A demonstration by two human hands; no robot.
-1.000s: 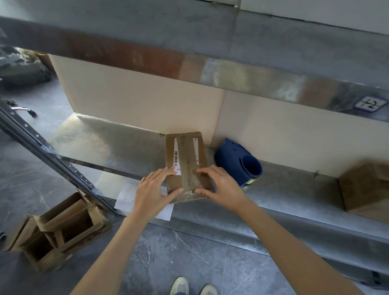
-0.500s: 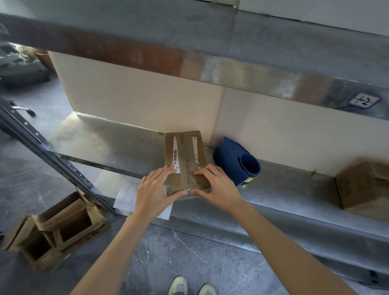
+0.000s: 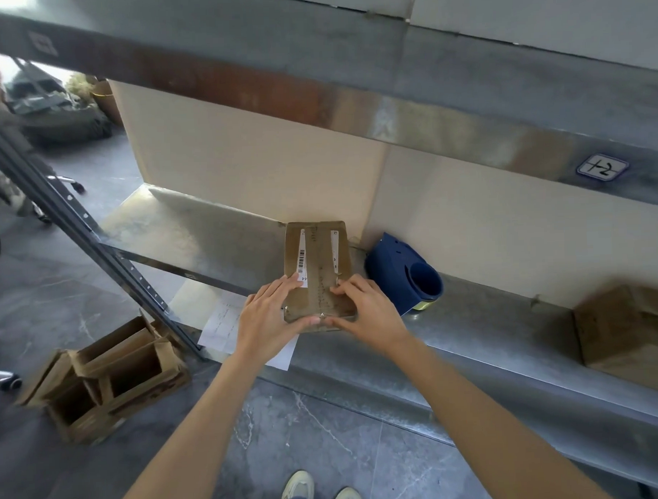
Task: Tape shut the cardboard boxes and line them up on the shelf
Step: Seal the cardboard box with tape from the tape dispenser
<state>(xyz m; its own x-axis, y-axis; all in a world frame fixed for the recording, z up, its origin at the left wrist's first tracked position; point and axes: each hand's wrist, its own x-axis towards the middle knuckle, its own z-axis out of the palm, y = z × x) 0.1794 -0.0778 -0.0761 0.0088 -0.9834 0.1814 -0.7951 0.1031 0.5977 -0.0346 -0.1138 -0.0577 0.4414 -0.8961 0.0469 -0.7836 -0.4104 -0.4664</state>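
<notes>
A flat cardboard box (image 3: 317, 264) lies on the metal shelf (image 3: 207, 238), its far end against the beige back wall, with a barcode label (image 3: 301, 259) on top. Both hands press on the box's near end: the left hand (image 3: 264, 322) and the right hand (image 3: 370, 311) have their fingers laid out flat on the top, grasping nothing (the thumbs run along the near edge, tips almost meeting). Just right of the box sits a blue tape dispenser (image 3: 399, 273). A paper sheet (image 3: 222, 324) lies just left of the box, under the left hand. Well to the box's right stands another cardboard box (image 3: 628, 332). Below and left of it, open cardboard boxes (image 3: 108, 380) sit on the floor.
</notes>
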